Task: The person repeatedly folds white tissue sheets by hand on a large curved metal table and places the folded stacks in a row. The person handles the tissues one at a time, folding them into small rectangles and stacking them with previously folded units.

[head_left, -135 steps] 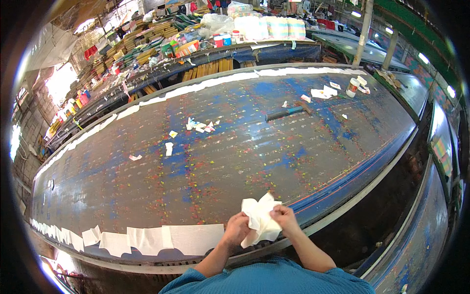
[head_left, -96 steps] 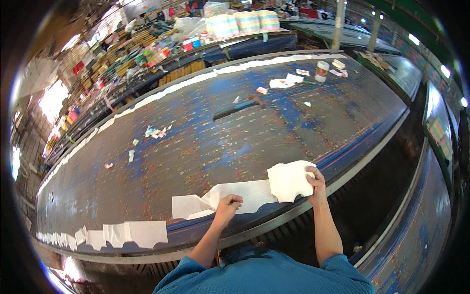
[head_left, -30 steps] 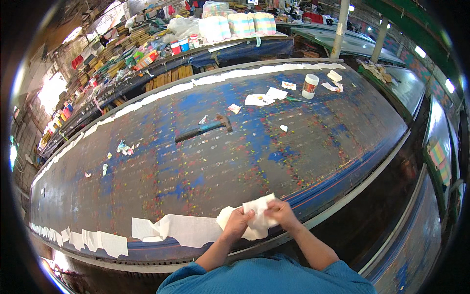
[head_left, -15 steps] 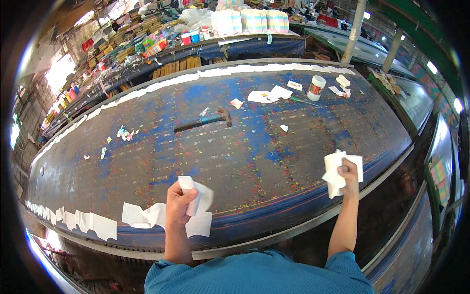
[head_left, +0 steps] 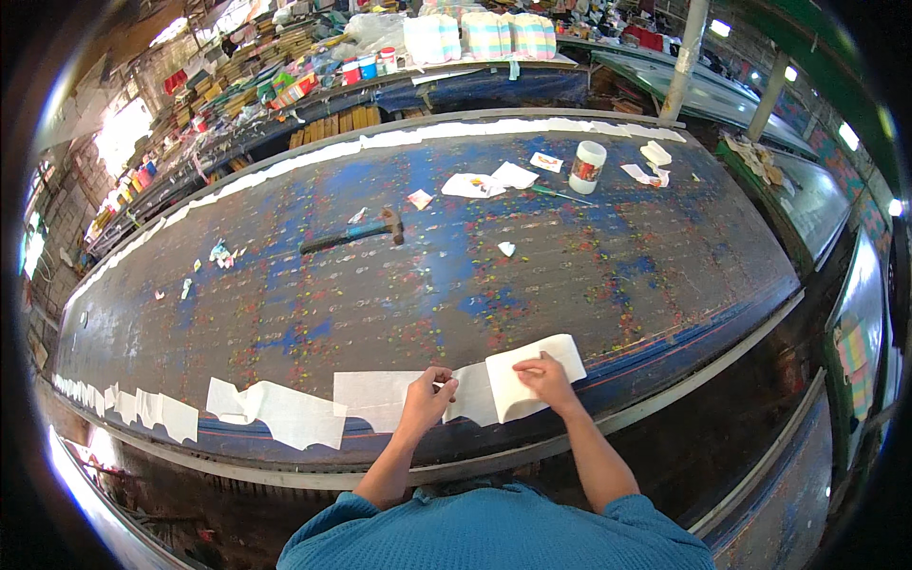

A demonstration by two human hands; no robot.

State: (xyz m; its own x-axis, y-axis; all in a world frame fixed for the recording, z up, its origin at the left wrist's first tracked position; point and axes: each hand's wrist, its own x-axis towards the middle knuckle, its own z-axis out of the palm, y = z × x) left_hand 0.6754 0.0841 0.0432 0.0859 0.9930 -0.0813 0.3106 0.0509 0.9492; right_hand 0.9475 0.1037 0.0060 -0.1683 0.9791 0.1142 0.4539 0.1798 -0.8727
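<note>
Along the near edge of a long dark printing table [head_left: 418, 313] lies a row of thin white cloth pieces [head_left: 275, 413], some overlapping. My left hand [head_left: 427, 401] rests low over this row with curled fingers, pinching the edge of a cloth piece [head_left: 472, 391]. To its right, my right hand [head_left: 548, 380] grips a small stack of white cloth pieces [head_left: 514, 391], its thumb and fingers pressed together on it. The stack overlaps the piece between my hands. Exactly how the fingertips meet the cloth is partly hidden.
A hammer [head_left: 351, 231] lies mid-table. Beyond it are paper scraps [head_left: 475, 184], a screwdriver [head_left: 560, 195] and a white-lidded jar [head_left: 587, 167]. White pieces also line the far edge [head_left: 380, 139]. Folded striped cloth stacks [head_left: 484, 38] and small buckets [head_left: 368, 66] stand behind.
Both hands have come together at the near edge, left moving right and right moving left and down. Another white piece now lies flat on the table. The view has shifted slightly right.
</note>
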